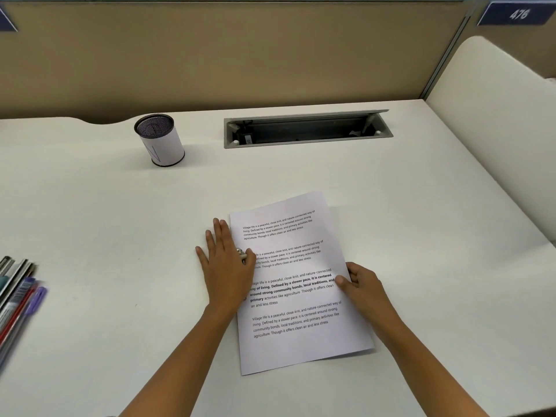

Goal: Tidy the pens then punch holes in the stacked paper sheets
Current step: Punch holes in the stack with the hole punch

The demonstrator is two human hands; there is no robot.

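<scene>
A stack of printed paper sheets (298, 281) lies tilted on the white desk (120, 224). My left hand (225, 266) lies flat with straight fingers over a small metal hole punch (241, 254) at the stack's left edge; most of the punch is hidden under my palm. My right hand (359, 284) pinches the stack's right edge, thumb on top. Several pens (18, 299) lie loose at the desk's left edge. A mesh pen cup (159, 139) wrapped in white paper stands at the back left and looks empty.
An open grey cable tray (307, 129) is set into the desk at the back. A beige partition (210, 55) rises behind it, and a white side panel (496, 130) closes the right side.
</scene>
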